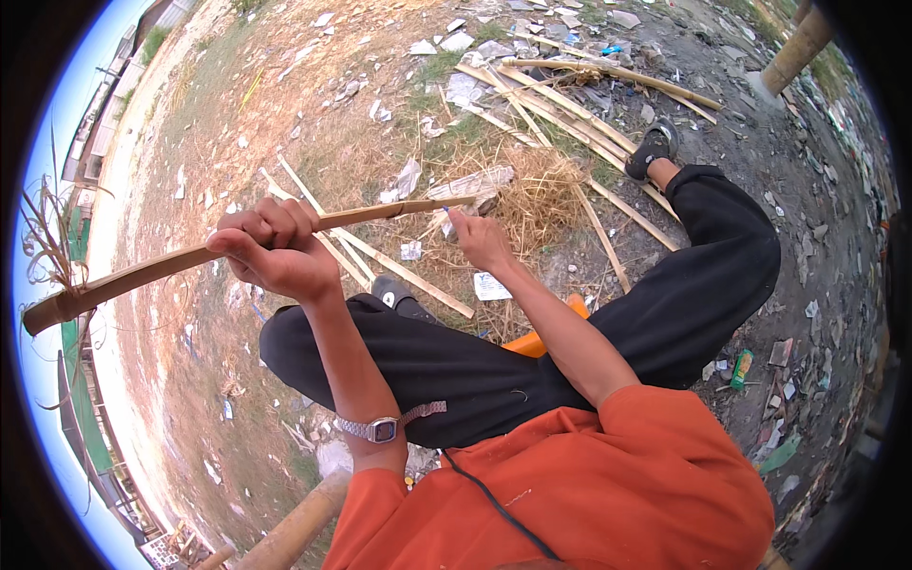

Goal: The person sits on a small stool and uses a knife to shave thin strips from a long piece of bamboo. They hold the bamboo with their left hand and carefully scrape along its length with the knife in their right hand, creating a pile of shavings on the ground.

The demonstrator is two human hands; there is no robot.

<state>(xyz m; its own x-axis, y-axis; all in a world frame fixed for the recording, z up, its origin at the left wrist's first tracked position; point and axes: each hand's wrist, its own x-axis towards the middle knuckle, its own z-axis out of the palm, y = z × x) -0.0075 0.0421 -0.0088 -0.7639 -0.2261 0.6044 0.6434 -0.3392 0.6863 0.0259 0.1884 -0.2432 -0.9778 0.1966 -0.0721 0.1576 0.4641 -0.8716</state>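
My left hand (280, 252) is wrapped round a long bamboo strip (370, 215), which runs slantwise across in front of me. Its thick jointed end rises at the far left, where thin curled shavings (62, 233) hang from it. Close to the strip's narrower right end is my right hand (483, 242), its fingers closed. A small blue bit (445, 208) shows at the thumb; the rest of what it grips, if anything, is hidden.
Split bamboo strips (579, 123) lie ahead and between my feet, beside a heap of straw-like shavings (541, 204). A bamboo post (796, 52) stands at the upper right. Scraps of litter (741, 369) cover the ground. An orange seat (527, 342) shows beneath my legs.
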